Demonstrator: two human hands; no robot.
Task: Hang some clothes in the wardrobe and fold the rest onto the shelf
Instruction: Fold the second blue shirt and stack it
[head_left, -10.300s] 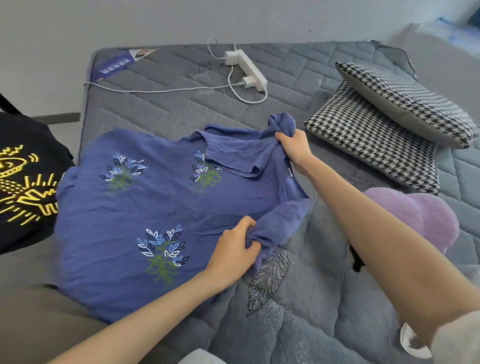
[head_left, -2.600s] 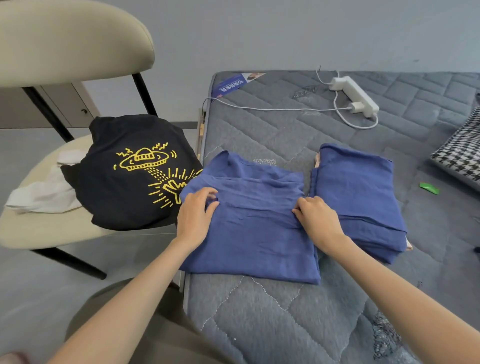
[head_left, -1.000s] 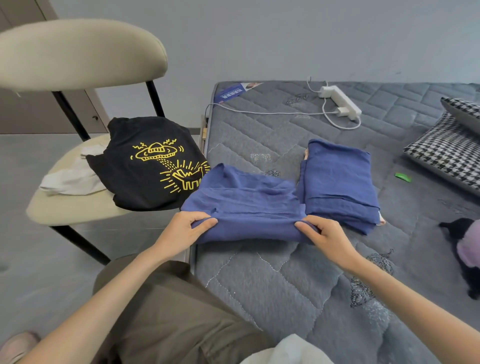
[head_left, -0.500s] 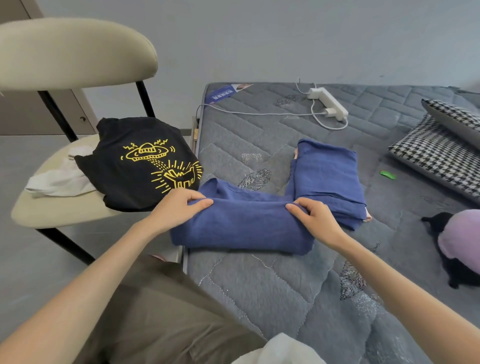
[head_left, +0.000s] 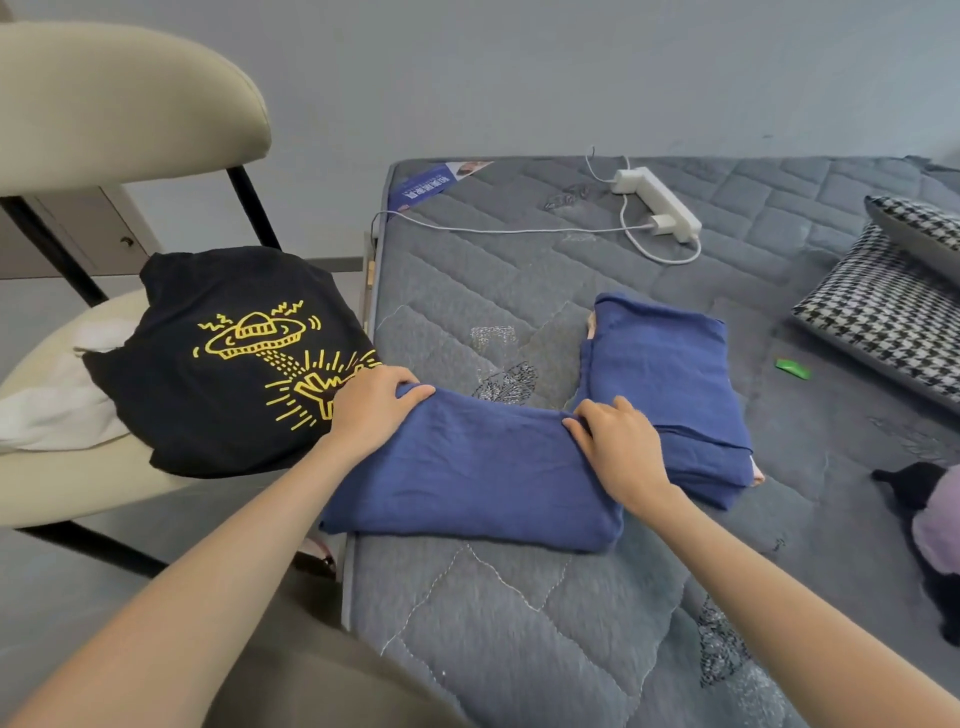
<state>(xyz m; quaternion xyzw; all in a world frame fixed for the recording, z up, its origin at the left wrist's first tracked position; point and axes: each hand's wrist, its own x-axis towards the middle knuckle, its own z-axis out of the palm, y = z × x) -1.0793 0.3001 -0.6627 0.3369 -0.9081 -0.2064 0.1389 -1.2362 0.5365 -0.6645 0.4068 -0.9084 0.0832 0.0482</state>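
Currently left hand (head_left: 374, 410) and right hand (head_left: 618, 447) each grip the far edge of the folded dark-blue cloth garment (head_left: 478, 478), which spans between both hands on the grey quilted mattress (head_left: 519, 623).

The single head camera is looking forward and down from close above the person's lap, taking in the mattress (head_left: 519, 623) corner, the chair (head_left: 130, 93) at left, and the wall (head_left: 519, 78) behind.
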